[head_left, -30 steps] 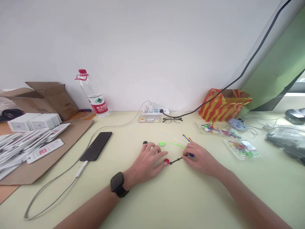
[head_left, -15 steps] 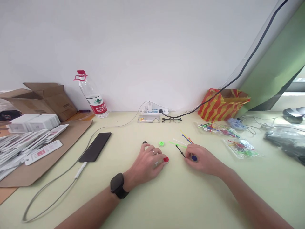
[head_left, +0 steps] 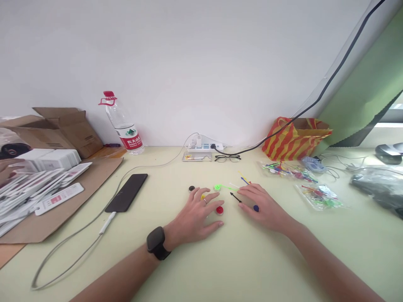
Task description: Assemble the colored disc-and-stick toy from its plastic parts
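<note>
My left hand [head_left: 198, 212] is open, its fingers spread around a red round disc [head_left: 219, 210]. A yellow disc [head_left: 203, 196] shows partly between those fingers. Beyond the fingertips lie a black disc [head_left: 191, 188] and a bright green disc [head_left: 217, 187]. My right hand [head_left: 264, 205] is open too, fingers stretched out low over the table. Its thumb tip is at the tail of a black arrow-shaped strip [head_left: 235, 197]; whether it touches cannot be made out. A blue disc [head_left: 256, 208] shows beside that thumb. Green [head_left: 228, 187], white [head_left: 233, 184] and blue arrow strips [head_left: 244, 180] lie by its fingertips.
A phone [head_left: 126, 193] on a white cable lies left. White tags [head_left: 59, 197] cover cardboard, with another person's hand [head_left: 8, 170] there. Behind stand a bottle [head_left: 126, 126], power strip [head_left: 204, 146], glasses [head_left: 227, 158] and striped bag [head_left: 292, 140]. Bags of coloured pieces [head_left: 321, 197] lie right.
My left fingers have spread away from the red disc, and the yellow disc now shows. My right fingers have straightened from a curled grip. The green disc sits slightly farther right, by the green strip.
</note>
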Tool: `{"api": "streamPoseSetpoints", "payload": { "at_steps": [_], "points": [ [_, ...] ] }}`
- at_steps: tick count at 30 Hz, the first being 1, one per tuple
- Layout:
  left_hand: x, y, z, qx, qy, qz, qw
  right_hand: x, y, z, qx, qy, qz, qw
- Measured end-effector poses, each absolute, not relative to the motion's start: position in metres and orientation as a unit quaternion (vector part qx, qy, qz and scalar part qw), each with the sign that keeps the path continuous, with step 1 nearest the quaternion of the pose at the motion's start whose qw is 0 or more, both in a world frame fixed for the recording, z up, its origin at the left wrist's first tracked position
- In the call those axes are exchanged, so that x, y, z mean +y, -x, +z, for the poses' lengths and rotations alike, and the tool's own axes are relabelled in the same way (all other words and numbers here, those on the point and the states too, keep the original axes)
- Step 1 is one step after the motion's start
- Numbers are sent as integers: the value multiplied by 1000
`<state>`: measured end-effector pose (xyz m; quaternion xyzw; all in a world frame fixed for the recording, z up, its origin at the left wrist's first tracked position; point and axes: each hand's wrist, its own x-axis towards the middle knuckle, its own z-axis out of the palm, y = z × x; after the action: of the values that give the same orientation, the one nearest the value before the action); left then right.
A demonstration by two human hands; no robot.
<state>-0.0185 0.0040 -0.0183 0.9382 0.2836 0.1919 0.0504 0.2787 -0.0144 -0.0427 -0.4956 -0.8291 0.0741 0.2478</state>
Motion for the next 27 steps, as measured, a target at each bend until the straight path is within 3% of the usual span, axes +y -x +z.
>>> {"api": "streamPoseSetpoints", "payload": {
  "at_steps": [9,15,27],
  "points": [
    [5,18,-13,322,-912,250,39,-8,-292,-46,-775,565,66,276],
    [-7,15,-14,207,-946,225,113,-3,-298,-56,-727,620,81,283],
    [-11,6,-25,131,-951,243,142,-13,-277,-39,-772,501,64,384]
  ]
}}
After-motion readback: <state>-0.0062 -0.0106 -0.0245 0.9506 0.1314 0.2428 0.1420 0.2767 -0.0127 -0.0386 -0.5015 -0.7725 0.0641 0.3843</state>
